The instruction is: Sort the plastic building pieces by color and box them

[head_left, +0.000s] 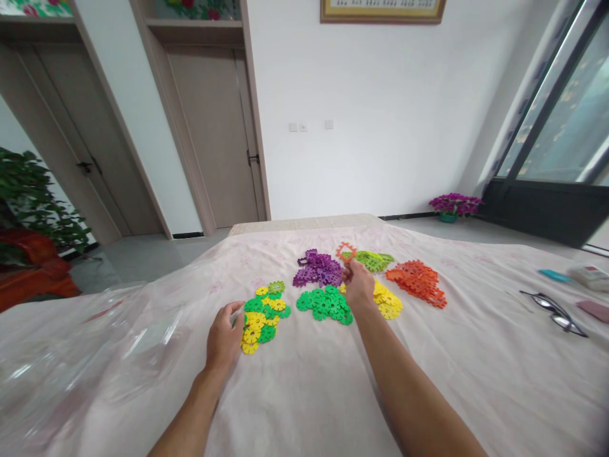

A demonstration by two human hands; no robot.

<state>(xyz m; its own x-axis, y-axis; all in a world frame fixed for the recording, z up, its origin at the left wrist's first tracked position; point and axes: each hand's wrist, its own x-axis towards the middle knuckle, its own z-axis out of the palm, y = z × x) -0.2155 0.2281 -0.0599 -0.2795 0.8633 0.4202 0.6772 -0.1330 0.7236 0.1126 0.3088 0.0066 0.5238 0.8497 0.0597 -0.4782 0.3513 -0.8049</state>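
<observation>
My right hand [358, 282] is closed on an orange snowflake building piece, a thin toothed ring [339, 252], holding it up between the purple pile [318, 270] and the lime-green pile [373, 260]. Below that hand lie a green pile [328, 304] and a yellow pile [389, 301], the latter partly hidden by my wrist. My left hand [224, 333] rests at the left edge of a mixed heap of yellow and green notched discs [261, 320], thumb and forefinger apart. One lime-green toothed piece [276, 287] lies at the top of this heap.
Orange toothed pieces [417, 282] form a pile to the right. Farther right lie eyeglasses [556, 311], a blue item [554, 275] and a dark pink item [594, 311]. Clear plastic sheeting [137, 343] covers the left of the pale cloth [295, 393].
</observation>
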